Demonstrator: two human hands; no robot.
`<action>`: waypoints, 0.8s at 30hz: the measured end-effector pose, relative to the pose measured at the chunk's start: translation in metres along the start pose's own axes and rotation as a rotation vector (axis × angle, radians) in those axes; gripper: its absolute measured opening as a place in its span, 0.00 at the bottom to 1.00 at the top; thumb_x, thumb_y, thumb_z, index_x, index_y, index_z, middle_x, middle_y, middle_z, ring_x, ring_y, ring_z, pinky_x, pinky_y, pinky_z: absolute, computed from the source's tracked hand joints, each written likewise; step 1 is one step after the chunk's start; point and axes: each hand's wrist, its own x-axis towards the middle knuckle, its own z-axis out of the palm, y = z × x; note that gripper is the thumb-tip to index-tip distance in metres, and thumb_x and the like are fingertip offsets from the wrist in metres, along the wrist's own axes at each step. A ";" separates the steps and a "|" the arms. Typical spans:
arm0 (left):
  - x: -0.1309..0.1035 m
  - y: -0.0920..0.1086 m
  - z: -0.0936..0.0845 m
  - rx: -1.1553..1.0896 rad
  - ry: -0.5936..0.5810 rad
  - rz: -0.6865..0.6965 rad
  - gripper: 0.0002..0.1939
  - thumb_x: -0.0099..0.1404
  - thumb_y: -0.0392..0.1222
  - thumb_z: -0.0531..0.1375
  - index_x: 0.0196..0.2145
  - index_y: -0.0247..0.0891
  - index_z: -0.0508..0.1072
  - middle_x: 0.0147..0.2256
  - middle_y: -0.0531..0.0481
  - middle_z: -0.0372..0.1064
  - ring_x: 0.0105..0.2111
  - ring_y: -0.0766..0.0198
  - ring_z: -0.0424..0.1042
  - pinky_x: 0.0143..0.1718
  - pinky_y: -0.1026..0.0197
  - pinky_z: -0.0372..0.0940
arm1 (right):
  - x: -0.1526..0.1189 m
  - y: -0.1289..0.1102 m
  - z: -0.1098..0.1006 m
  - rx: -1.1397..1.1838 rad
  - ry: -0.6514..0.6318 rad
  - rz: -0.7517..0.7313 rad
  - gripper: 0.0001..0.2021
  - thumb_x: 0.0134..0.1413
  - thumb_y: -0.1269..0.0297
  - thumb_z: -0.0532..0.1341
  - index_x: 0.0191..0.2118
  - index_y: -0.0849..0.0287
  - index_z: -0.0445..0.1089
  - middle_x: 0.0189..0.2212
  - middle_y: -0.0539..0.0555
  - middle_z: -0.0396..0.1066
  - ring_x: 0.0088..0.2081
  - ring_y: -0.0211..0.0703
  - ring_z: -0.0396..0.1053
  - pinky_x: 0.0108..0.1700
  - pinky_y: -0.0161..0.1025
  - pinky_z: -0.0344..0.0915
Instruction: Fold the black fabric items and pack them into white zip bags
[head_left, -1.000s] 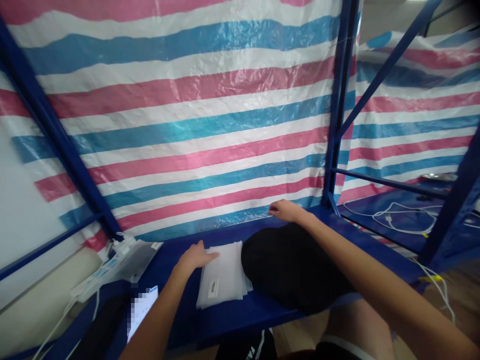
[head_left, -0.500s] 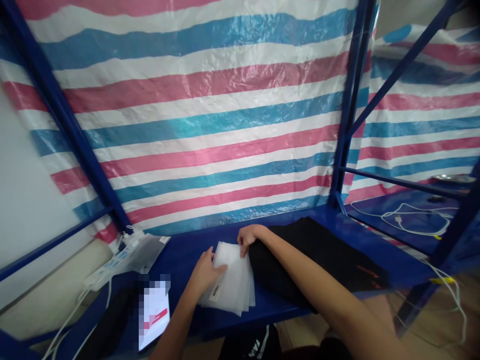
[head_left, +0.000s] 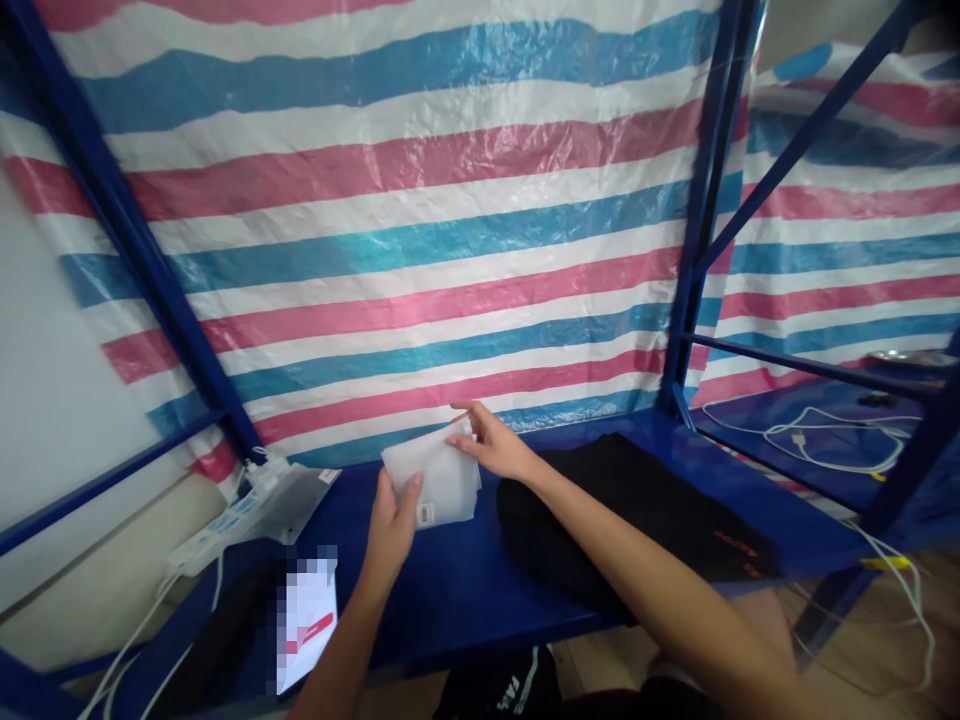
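A stack of frosted translucent plastic bags (head_left: 439,475) with a small white label is held up above the blue table (head_left: 450,590). My left hand (head_left: 396,515) grips its lower left side, thumb on the front. At the top right corner, my right hand (head_left: 484,440) pinches the stack between thumb and fingers, its index finger stretched out to the left. Folded black cloth (head_left: 637,510) with red lettering lies on the table, partly under my right forearm.
At the left are a lit screen (head_left: 309,625), dark cloth (head_left: 225,620), a white power strip (head_left: 232,520) and a grey plastic bag (head_left: 300,500). Blue posts frame a striped sheet (head_left: 420,300). White cables (head_left: 840,440) lie at the right.
The stack has been lifted off the table and turned more upright, moving up and slightly left with both hands. The black cloth has stayed in place.
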 end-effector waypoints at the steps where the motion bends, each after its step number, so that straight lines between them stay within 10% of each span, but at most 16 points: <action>1: -0.004 -0.002 0.002 -0.015 -0.018 -0.030 0.29 0.73 0.59 0.63 0.64 0.44 0.68 0.61 0.43 0.74 0.61 0.50 0.73 0.64 0.49 0.66 | -0.007 -0.002 0.004 -0.036 -0.035 -0.027 0.29 0.69 0.52 0.64 0.70 0.52 0.60 0.58 0.59 0.74 0.50 0.49 0.75 0.56 0.48 0.71; 4: -0.008 -0.013 0.003 -0.037 -0.055 -0.105 0.28 0.74 0.60 0.59 0.64 0.43 0.68 0.60 0.42 0.75 0.59 0.49 0.75 0.61 0.49 0.68 | -0.020 0.001 0.013 -0.102 -0.074 -0.031 0.35 0.71 0.54 0.62 0.76 0.54 0.50 0.68 0.64 0.64 0.59 0.55 0.72 0.62 0.53 0.68; 9: 0.013 -0.034 -0.017 0.159 0.016 -0.177 0.28 0.71 0.57 0.58 0.63 0.42 0.68 0.60 0.41 0.75 0.59 0.49 0.75 0.61 0.49 0.68 | -0.019 0.018 0.004 -0.004 0.000 0.150 0.47 0.69 0.49 0.63 0.80 0.55 0.34 0.59 0.64 0.70 0.44 0.48 0.77 0.48 0.48 0.74; 19: 0.049 -0.048 -0.048 0.498 -0.248 -0.348 0.17 0.58 0.48 0.63 0.41 0.36 0.81 0.37 0.40 0.84 0.42 0.42 0.83 0.47 0.48 0.75 | -0.037 0.056 -0.014 -0.363 -0.255 0.283 0.30 0.67 0.58 0.66 0.69 0.61 0.65 0.48 0.62 0.81 0.45 0.54 0.80 0.49 0.47 0.74; 24: 0.071 -0.046 -0.064 0.796 -0.229 -0.266 0.25 0.59 0.54 0.65 0.48 0.34 0.81 0.44 0.35 0.83 0.49 0.39 0.81 0.55 0.47 0.71 | -0.031 0.051 -0.020 -0.473 -0.356 0.265 0.22 0.66 0.55 0.67 0.59 0.61 0.76 0.50 0.63 0.81 0.48 0.58 0.80 0.51 0.48 0.73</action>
